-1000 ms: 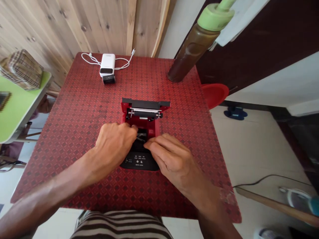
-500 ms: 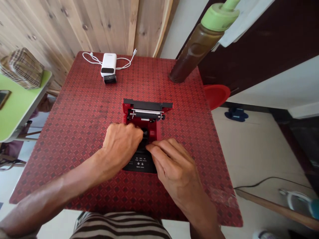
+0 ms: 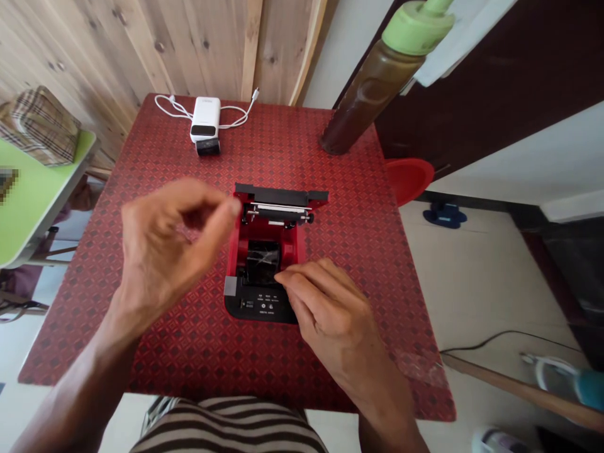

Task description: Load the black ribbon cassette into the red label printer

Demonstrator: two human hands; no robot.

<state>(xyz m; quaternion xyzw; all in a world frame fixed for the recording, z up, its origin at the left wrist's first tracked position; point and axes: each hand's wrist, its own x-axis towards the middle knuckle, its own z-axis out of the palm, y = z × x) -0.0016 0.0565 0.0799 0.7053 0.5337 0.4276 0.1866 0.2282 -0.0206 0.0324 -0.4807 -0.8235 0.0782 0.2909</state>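
A red and black printer [image 3: 264, 313] stands on the table with its lid [image 3: 283, 196] raised, showing a roller bar under the lid. Inside its red bay lies a glossy black roll [image 3: 263, 261], its surface creased or streaked. My right hand [image 3: 330, 305] is closed in a pinch at the roll's front right edge. My left hand [image 3: 172, 242] hovers to the left of the printer, away from the roll. Its thumb and forefinger tips meet beside the lid, and anything between them is too small to make out.
Toward the back of the red patterned table [image 3: 155, 352] are a white power bank [image 3: 206, 116] with a cable and a small black cylinder [image 3: 208, 147]. A tall brown bottle [image 3: 365, 94] with a green cap stands back right. A green table [image 3: 47, 195] with a plaid bag is at left.
My left hand has come up out of the printer's bay and swung left, uncovering the black roll. My right hand stays pinched at the roll's edge.
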